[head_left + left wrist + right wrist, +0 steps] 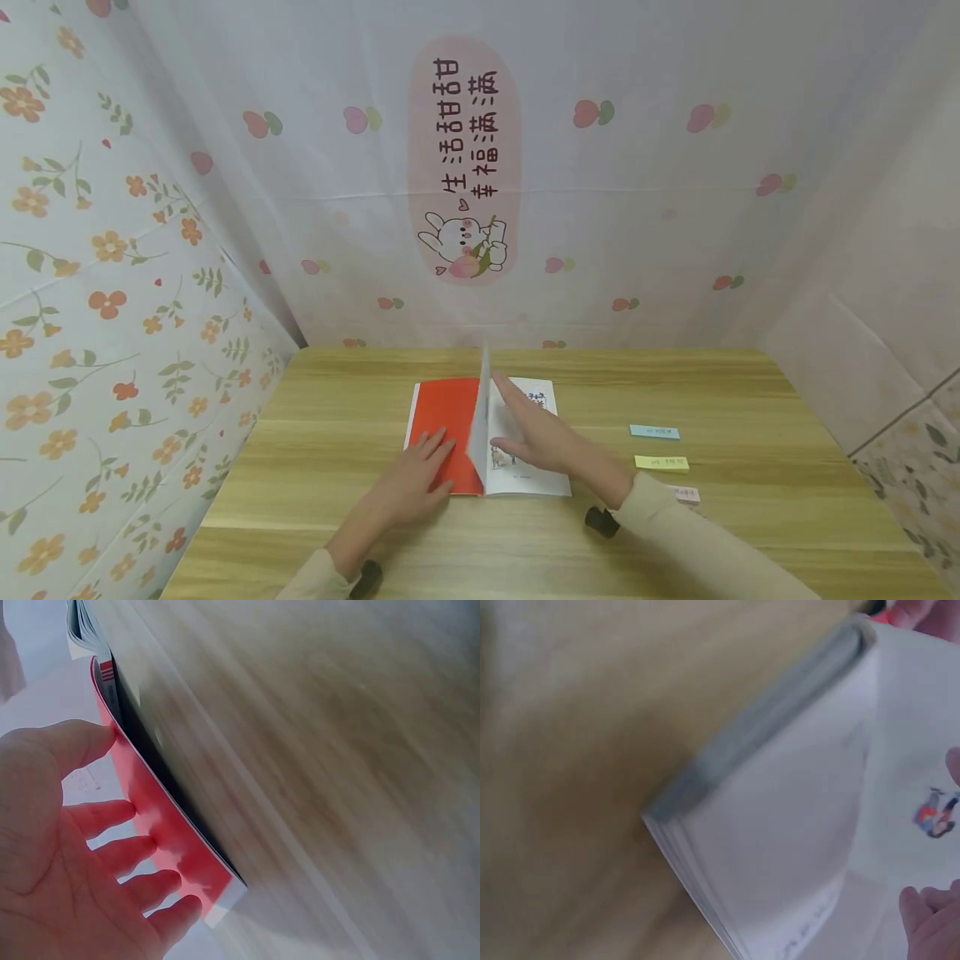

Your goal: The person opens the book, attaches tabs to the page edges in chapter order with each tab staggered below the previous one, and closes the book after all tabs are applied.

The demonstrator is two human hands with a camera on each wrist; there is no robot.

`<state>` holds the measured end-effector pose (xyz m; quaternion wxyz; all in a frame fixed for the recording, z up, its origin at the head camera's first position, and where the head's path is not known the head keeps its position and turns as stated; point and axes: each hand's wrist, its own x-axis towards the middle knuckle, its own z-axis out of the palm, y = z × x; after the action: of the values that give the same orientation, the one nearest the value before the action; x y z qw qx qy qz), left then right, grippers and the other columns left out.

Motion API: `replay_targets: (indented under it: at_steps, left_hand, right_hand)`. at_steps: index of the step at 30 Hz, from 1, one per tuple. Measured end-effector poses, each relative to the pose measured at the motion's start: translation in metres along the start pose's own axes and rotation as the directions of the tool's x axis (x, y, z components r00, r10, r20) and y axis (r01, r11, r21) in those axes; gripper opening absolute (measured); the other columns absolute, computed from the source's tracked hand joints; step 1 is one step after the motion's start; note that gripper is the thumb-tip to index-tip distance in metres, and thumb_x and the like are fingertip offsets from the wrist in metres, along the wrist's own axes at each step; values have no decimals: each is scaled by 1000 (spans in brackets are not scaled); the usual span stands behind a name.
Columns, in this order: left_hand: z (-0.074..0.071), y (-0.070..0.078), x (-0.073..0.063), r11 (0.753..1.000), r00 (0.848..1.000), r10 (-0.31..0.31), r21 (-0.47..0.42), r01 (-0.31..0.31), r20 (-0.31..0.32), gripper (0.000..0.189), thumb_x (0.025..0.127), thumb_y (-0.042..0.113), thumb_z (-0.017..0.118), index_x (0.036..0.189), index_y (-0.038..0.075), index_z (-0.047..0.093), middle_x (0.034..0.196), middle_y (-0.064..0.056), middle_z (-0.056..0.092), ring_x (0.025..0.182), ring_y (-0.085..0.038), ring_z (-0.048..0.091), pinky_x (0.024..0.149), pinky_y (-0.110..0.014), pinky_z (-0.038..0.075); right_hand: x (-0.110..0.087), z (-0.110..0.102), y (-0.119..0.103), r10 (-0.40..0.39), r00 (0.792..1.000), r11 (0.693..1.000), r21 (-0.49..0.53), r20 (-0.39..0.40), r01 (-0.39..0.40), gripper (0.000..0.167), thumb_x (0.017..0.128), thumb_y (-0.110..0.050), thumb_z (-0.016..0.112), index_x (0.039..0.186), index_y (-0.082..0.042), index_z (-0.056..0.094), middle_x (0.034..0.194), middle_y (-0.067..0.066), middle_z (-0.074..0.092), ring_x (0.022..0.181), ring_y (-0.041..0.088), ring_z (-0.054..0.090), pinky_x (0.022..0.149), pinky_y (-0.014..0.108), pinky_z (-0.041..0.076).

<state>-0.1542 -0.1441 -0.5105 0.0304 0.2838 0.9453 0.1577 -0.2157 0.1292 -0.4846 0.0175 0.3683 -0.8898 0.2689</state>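
An open book lies on the table, its red inside cover [442, 400] on the left and a white printed page [532, 475] on the right. My left hand [412, 483] rests with spread fingers on the red cover; the left wrist view shows its fingertips on the red sheet [180, 840]. Between the two sides a white leaf [480, 425] stands nearly upright at the spine. My right hand [543, 433] is over the right page, fingers extended, fingertips right at the upright leaf. In the right wrist view the thick page block [765, 720] is blurred, with part of that hand [934, 922] at the right edge.
Right of the book lie a blue sticky strip [654, 432], a yellow strip [661, 462] and a pink strip [684, 494], partly hidden by the right sleeve. A patterned curtain [637, 250] hangs behind the wooden table [330, 417].
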Motion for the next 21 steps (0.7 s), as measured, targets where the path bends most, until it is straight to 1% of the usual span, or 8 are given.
replay_targets:
  at_steps: [3, 5, 9, 10, 14, 16, 19, 21]
  left_hand:
    - [-1, -2, -3, 1000, 1000, -12, -9, 12, -3, 63, 97, 28, 66, 149, -2, 47, 156, -24, 37, 140, -50, 35, 112, -58, 35]
    - [-2, -4, -5, 1000, 1000, -22, -13, 22, 2, 63, 97, 28, 66, 149, -2, 46, 157, -24, 37, 141, -50, 34, 112, -58, 35]
    - [-2, -7, -9, 999, 999, -39, -36, 39, -7, 63, 96, 26, 68, 147, -6, 47, 155, -26, 38, 140, -50, 34, 112, -57, 35]
    - [-2, -9, -10, 999, 999, -34, -40, 33, -20, 60, 95, 24, 69, 144, -7, 52, 154, -26, 39, 139, -51, 35, 112, -58, 35]
    - [-1, -15, -14, 996, 995, -21, -86, 13, -96, 52, 92, 18, 71, 138, -2, 58, 144, -24, 49, 133, -45, 45, 108, -55, 41]
    - [-1, -18, -17, 993, 993, -17, -116, 3, -117, 50, 91, 13, 71, 138, 0, 59, 144, -26, 49, 133, -46, 45, 109, -57, 39]
    - [-3, -24, -23, 990, 994, -62, -134, 49, -92, 59, 93, 12, 69, 145, -5, 49, 149, -31, 42, 136, -48, 40, 112, -58, 34]
    - [-6, -27, -28, 987, 994, -103, -130, 96, -47, 64, 95, 12, 67, 148, -11, 41, 154, -34, 32, 142, -50, 31, 115, -59, 27]
  right_hand:
    - [-2, 8, -2, 32, 997, 999, -8, 66, -31, 96, 96, -35, 72, 163, -5, 9, 169, 9, 12, 152, 18, 15, 119, 38, 23]
    - [-4, 13, -3, 43, 992, 999, -30, 120, -40, 93, 97, -37, 70, 163, -6, 13, 169, 7, 14, 151, 18, 18, 118, 37, 27]
    - [-9, 22, -4, 33, 976, 997, -69, 215, -19, 85, 97, -37, 70, 162, -7, 23, 167, 7, 22, 148, 20, 29, 115, 38, 34]
    - [-10, 24, -5, 27, 973, 997, -80, 231, -9, 83, 97, -36, 70, 161, -6, 25, 166, 7, 23, 148, 21, 30, 115, 38, 34]
    - [-15, 29, -6, -10, 970, 992, -120, 241, 40, 74, 98, -35, 69, 156, -3, 36, 163, 11, 31, 147, 24, 32, 116, 39, 32]
    - [-16, 29, -6, -24, 971, 990, -127, 239, 56, 69, 98, -34, 68, 155, -4, 41, 161, 12, 34, 147, 25, 31, 117, 39, 29]
    - [-18, 30, -6, -38, 968, 990, -122, 246, 70, 63, 100, -34, 67, 152, -6, 46, 161, 11, 35, 148, 27, 30, 118, 40, 27]
    - [-18, 32, -6, -40, 965, 989, -125, 259, 74, 61, 100, -34, 65, 152, -7, 47, 161, 10, 35, 148, 29, 28, 119, 41, 26]
